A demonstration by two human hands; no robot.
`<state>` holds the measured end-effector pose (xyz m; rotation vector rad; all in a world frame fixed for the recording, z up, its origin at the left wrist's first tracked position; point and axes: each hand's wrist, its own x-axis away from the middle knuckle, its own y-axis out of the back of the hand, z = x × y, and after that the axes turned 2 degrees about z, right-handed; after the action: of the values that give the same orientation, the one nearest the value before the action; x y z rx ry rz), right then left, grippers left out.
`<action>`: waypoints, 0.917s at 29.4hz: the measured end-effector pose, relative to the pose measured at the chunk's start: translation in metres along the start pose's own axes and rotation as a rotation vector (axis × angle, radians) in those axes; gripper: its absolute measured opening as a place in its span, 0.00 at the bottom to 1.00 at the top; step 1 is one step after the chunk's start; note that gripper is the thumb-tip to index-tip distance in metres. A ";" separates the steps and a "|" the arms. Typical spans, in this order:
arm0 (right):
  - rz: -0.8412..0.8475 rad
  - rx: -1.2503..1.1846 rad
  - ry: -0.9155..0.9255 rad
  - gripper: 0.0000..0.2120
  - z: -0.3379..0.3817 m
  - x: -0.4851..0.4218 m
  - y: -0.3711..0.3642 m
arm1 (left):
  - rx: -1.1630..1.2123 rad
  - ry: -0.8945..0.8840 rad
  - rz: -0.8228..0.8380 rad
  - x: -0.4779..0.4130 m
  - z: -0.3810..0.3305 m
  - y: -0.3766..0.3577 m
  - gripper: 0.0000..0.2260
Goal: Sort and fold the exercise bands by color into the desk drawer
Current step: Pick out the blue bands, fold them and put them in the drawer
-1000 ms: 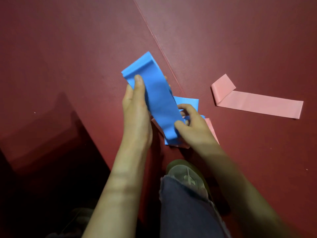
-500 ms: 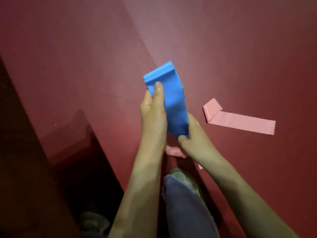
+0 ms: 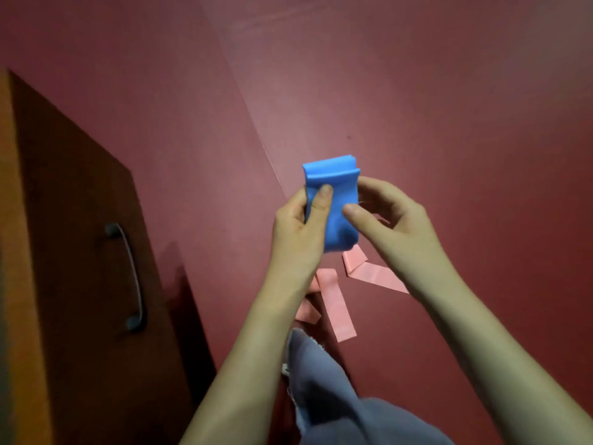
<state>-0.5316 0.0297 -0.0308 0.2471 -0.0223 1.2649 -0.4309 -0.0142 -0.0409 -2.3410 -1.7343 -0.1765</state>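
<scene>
A blue exercise band (image 3: pixel 337 191), folded into a short thick packet, is held up in the air in the middle of the view. My left hand (image 3: pixel 300 229) grips its left side with the thumb pressed on the front. My right hand (image 3: pixel 385 216) pinches its right edge between thumb and fingers. Below the hands, pink bands lie on the dark red floor: one long strip (image 3: pixel 337 309) and another with a folded end (image 3: pixel 375 273). A brown drawer front (image 3: pixel 80 236) with a grey metal handle (image 3: pixel 130 274) stands at the left, closed.
The dark red floor (image 3: pixel 449 123) stretches across the whole view, with a thin seam line (image 3: pixel 256 136) running diagonally. My leg in grey trousers (image 3: pixel 321 390) fills the bottom centre. The wooden desk side (image 3: pixel 9 252) runs along the left edge.
The blue band has been folded from a long strip into a short packet. Both hands lifted it higher off the floor. The view swung left, bringing the drawer front and handle into sight.
</scene>
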 end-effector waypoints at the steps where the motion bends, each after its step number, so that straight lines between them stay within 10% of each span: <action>1: 0.046 -0.016 0.013 0.12 0.023 0.008 0.000 | -0.014 -0.039 -0.007 0.013 -0.017 0.003 0.11; 7: 0.096 -0.058 0.083 0.14 0.086 0.037 -0.006 | -0.037 -0.189 -0.005 0.060 -0.068 0.024 0.07; 27: 0.446 0.125 0.237 0.17 0.155 0.136 -0.044 | 0.068 0.175 0.020 0.183 -0.142 0.105 0.08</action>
<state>-0.4299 0.1153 0.1333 0.2037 0.2164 1.7360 -0.2710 0.0916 0.1267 -2.2212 -1.6087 -0.3036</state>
